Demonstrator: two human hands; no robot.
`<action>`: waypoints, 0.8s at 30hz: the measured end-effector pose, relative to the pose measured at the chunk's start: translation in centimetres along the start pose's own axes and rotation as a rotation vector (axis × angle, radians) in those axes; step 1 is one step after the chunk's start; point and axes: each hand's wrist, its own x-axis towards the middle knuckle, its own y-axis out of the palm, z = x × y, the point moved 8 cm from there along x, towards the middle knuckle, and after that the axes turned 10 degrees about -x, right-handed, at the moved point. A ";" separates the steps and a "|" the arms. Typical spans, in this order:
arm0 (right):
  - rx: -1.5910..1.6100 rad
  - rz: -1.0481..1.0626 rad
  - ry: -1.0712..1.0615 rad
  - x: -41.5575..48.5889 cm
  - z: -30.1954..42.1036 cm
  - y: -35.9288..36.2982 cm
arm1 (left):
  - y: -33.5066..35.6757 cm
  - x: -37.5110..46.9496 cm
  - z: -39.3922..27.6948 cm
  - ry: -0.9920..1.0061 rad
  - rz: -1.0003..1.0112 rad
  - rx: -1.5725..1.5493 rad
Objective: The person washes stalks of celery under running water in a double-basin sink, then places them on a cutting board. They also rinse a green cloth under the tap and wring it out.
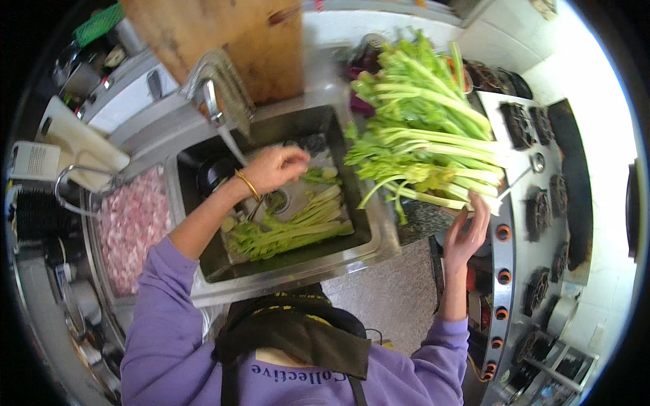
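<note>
My left hand (278,167), with a gold bangle at the wrist, hangs over the steel sink (284,274), fingers loosely curled and blurred; nothing plainly shows in it. Water runs from the faucet (212,101) just behind it. Below, celery stalks (315,218) lie in the sink near the drain, beside a dark round bowl (213,175). My right hand (469,231) touches the cut ends of a large celery pile (431,137) on the counter right of the sink; its fingertips are at the lowest stalk ends, and whether they grip cannot be told.
Chopped pink meat (134,228) fills a basin left of the sink. A wooden board (228,40) stands behind the faucet. To the right is a gas stove (523,203) with several burners, orange-ringed knobs and a ladle (537,162). A white cutting board (81,137) lies at far left.
</note>
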 end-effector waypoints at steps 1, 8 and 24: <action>0.070 0.081 -0.024 -1.7 2.0 0.9 | 0.3 -1.9 5.2 -0.228 0.012 0.021; 0.407 0.916 -0.209 -15.3 14.3 14.9 | 9.1 -10.9 27.4 -0.570 0.240 0.564; 0.846 1.171 0.919 -24.8 13.3 26.3 | 3.3 -7.9 29.6 -0.721 0.105 0.170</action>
